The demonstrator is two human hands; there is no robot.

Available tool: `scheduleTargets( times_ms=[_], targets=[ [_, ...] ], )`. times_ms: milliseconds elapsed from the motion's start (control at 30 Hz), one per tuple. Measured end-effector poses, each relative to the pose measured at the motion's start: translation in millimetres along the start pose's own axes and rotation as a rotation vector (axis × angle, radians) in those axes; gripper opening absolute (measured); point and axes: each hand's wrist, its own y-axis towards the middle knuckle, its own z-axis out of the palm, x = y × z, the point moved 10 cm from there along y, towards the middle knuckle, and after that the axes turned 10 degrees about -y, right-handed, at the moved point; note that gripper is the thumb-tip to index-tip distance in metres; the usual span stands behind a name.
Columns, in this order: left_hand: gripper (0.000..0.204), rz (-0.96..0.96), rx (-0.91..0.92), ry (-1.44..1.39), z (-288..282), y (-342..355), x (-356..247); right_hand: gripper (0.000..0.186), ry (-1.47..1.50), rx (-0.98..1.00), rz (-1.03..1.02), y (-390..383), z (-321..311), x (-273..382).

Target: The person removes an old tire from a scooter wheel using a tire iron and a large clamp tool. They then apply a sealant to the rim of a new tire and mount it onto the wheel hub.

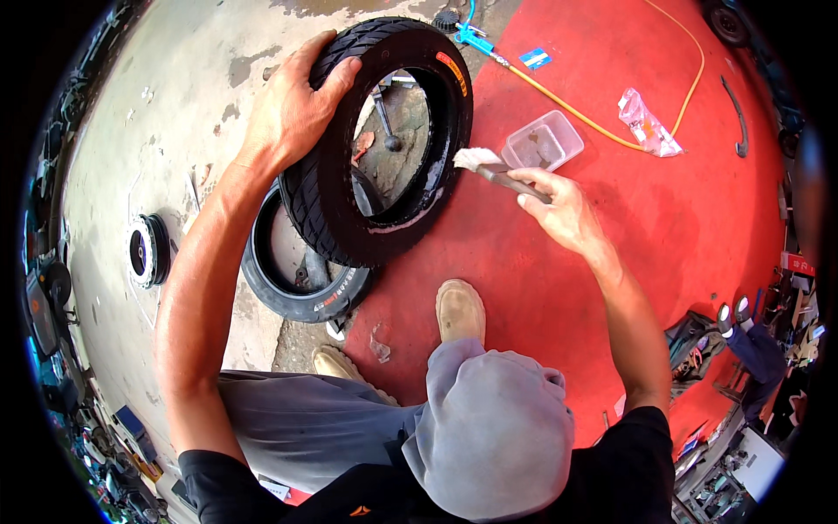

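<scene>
My left hand point(295, 109) grips the upper left of a black scooter-sized tyre point(406, 52), thumb on the sidewall and fingers over the tread. The tyre is tilted up toward me, with white wet streaks along its inner edge at the lower right. In my right hand point(563, 214) is a flat brush point(502, 175), held by its handle. Its white bristles are just right of the tyre, apparently close to the sidewall; contact cannot be made out. Beneath the held tyre lies a second, greyer tyre point(327, 301), partly covered by it.
A clear plastic tub point(572, 140) sits beyond the brush. A blue air gun point(471, 37) with a yellow hose point(559, 98) lies at the far side, near a crumpled plastic bag point(644, 122). At left stands a wheel rim point(147, 251). My boots point(460, 310) are close below.
</scene>
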Motion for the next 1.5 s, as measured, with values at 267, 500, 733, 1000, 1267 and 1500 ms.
scheduleTargets(
  times_ms=[267, 500, 733, 1000, 1267, 1500],
  targets=[
    [0.077, -0.045, 0.047, -0.101, 13.9, 8.6, -8.0, 0.035, -0.519, -0.114, 0.192, 22.9, -74.0, -95.6],
    [0.116, -0.306, 0.315, -0.229, -0.7, -17.4, -4.3, 0.039, -0.607, -0.486, -0.200, 22.3, -79.3, 0.9],
    [0.089, -0.216, 0.283, -0.161, 3.1, -23.4, -36.8, 0.036, -0.174, -0.299, -0.227, 9.7, 20.3, 13.0],
    [0.096, -0.276, -0.027, -0.353, -128.8, -132.3, -26.4, 0.031, -0.075, -0.145, -0.466, -2.0, 89.3, 82.2],
    [0.104, -0.639, -0.506, 0.142, -355.5, -293.5, -27.7, 0.024, 0.116, 0.305, -0.602, -2.8, 196.0, 181.9],
    [0.108, -0.746, -0.767, 0.395, -462.0, -434.1, 88.1, 0.038, -0.045, 1.195, -0.576, -106.2, 328.5, 170.1]
  ],
)
